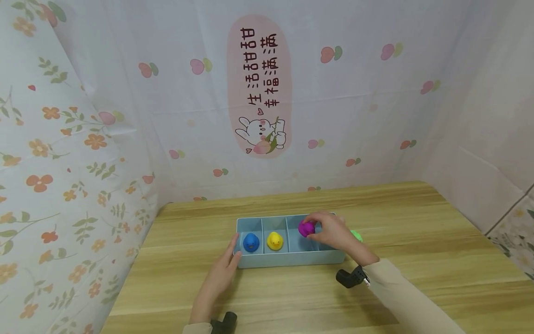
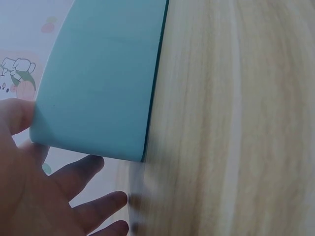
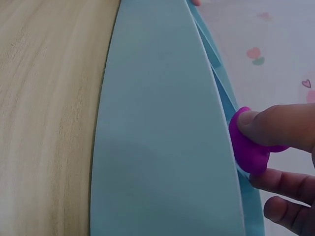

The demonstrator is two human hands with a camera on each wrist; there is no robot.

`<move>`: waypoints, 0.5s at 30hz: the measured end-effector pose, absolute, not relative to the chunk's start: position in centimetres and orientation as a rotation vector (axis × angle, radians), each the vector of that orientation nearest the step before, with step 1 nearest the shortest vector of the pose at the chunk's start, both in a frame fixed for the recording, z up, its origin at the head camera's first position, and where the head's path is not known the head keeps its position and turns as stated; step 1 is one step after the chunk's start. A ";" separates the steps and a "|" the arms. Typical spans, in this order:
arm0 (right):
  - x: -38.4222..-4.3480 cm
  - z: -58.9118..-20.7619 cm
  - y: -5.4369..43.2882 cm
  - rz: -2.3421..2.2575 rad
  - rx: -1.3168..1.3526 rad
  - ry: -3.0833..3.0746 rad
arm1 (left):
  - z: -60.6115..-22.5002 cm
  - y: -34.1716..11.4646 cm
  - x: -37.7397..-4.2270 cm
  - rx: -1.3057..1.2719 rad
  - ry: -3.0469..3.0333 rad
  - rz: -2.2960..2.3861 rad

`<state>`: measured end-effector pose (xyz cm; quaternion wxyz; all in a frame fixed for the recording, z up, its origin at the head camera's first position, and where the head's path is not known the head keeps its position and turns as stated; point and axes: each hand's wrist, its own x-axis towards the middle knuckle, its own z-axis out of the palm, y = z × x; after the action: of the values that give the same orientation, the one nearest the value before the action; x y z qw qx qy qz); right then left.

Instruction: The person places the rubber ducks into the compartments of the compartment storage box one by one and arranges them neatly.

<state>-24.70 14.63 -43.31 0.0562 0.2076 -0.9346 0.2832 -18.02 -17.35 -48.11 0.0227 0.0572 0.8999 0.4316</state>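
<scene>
My right hand [image 1: 333, 230] pinches a magenta rubber duck [image 1: 306, 228] between thumb and fingers, over the third compartment of a light blue divided box [image 1: 292, 260]. In the right wrist view the duck [image 3: 248, 147] overlaps the box's long rim, with the thumb on its upper side. A blue duck [image 1: 251, 242] sits in the leftmost compartment, a yellow duck [image 1: 275, 240] in the one beside it. Against the box's left end rests my left hand [image 1: 221, 273]. Its thumb is at the front corner, and its extended fingers lie along the end wall [image 2: 93, 142].
A bright green object [image 1: 356, 235] shows just right of the box, mostly hidden behind the right hand. The box stands on a wood-grain table [image 1: 187, 241]. Behind it hangs a patterned curtain [image 1: 354, 116], and a floral one [image 1: 75, 185] hangs on the left.
</scene>
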 end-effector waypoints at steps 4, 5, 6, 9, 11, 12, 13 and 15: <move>-24.9 -43.2 14.0 0.769 0.658 -2.848 | -48.1 -17.5 -18.0 0.173 2.779 1.350; -25.0 -43.1 13.9 0.745 0.667 -2.852 | -48.1 -17.5 -18.0 0.174 2.776 1.355; -25.0 -43.1 13.7 0.723 0.681 -2.853 | -48.0 -17.5 -18.0 0.175 2.775 1.357; -25.1 -43.0 13.2 0.676 0.694 -2.876 | -48.0 -17.5 -18.0 0.186 2.783 1.356; -25.1 -43.1 12.9 0.627 0.681 -2.903 | -48.0 -17.5 -18.0 0.191 2.792 1.345; -25.1 -43.1 12.7 0.605 0.674 -2.913 | -48.0 -17.5 -18.0 0.190 2.798 1.336; -25.1 -43.2 12.6 0.588 0.666 -2.923 | -48.0 -17.5 -17.9 0.191 2.800 1.333; -25.1 -43.3 12.3 0.539 0.659 -2.937 | -48.0 -17.4 -17.9 0.181 2.804 1.324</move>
<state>-25.12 12.33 -43.29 0.0418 0.2152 -0.9596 0.1762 -17.89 -17.43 -48.02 0.0176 0.0581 0.9026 0.4262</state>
